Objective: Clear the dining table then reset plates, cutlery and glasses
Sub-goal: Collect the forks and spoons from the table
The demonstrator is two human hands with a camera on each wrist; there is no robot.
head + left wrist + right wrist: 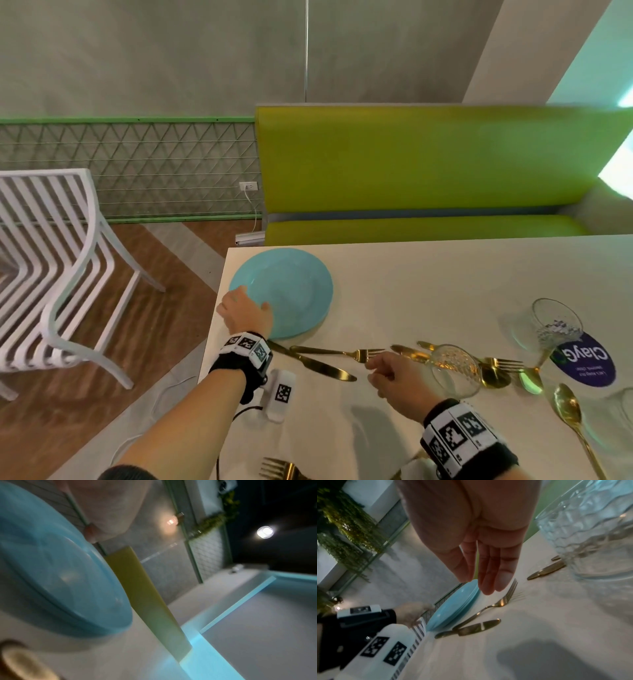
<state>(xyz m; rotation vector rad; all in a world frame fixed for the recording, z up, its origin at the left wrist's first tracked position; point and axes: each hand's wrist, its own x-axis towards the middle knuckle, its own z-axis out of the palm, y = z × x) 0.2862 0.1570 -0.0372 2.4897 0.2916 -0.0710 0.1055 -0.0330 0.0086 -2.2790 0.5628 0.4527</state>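
Note:
A stack of light blue plates (291, 287) sits at the table's far left corner. My left hand (253, 301) grips its near-left rim, thumb on top. In the left wrist view the plates (51, 568) fill the left side, with one digit of the left hand (106, 507) over the rim. My right hand (371, 370) hovers over the tines of a gold fork (339, 352), holding nothing; in the right wrist view its fingers (489, 574) hang straight above the fork (498, 601). A gold knife (315, 365) lies crossed under the fork's handle.
A textured tumbler (454, 370) stands just right of my right hand, with more gold cutlery (496, 368) behind it. A stemmed glass (556, 322) leans over a purple coaster (585, 359). A gold spoon (568, 411) lies at right, another fork (277, 467) at the near edge. A green bench (428, 164) and white chair (58, 274) flank the table.

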